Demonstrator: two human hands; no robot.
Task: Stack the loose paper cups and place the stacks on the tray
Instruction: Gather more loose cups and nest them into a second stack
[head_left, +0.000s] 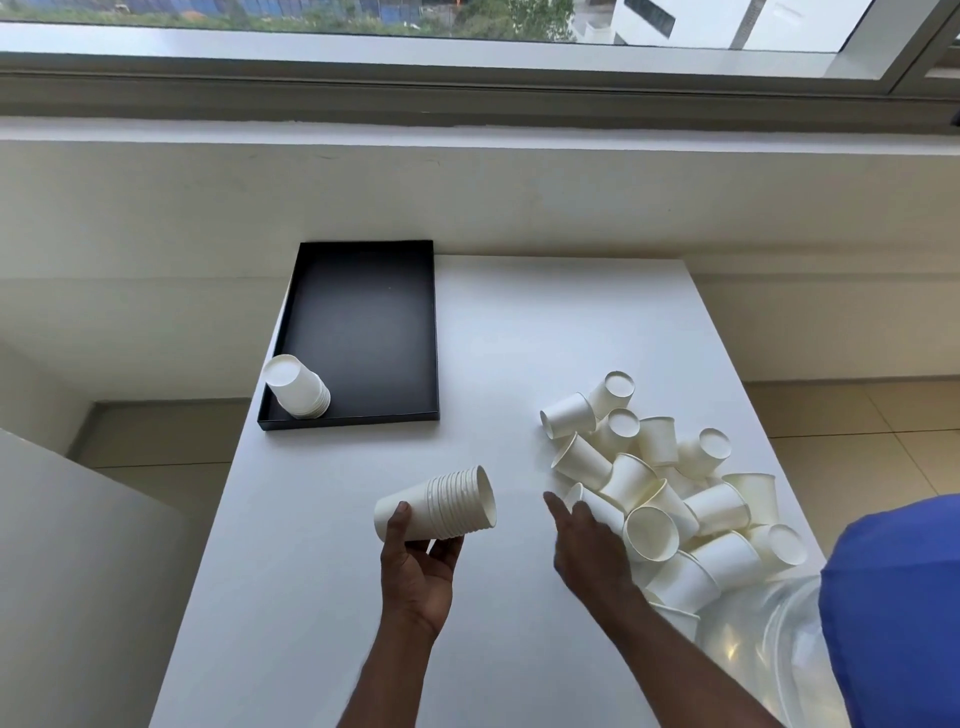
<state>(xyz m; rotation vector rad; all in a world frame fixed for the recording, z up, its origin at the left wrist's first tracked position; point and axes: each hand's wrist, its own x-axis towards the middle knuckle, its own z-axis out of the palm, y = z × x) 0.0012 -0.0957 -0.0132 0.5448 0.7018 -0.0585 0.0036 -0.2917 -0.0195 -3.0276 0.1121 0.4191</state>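
Observation:
My left hand (415, 566) holds a stack of several nested white paper cups (441, 505) on its side above the table, mouth facing right. My right hand (582, 545) closes around a single loose cup (597, 506) at the left edge of a heap of loose white cups (670, 478) lying every way on the right of the white table (509, 332). A black rectangular tray (363, 322) sits at the table's far left. One upside-down stack of cups (297, 387) stands in the tray's near left corner.
A clear plastic bag (763, 644) lies at the table's near right corner under some of the cups. A blue cloth shape (898, 613) fills the lower right. A white wall and a window sill rise behind the table. The floor drops away on both sides.

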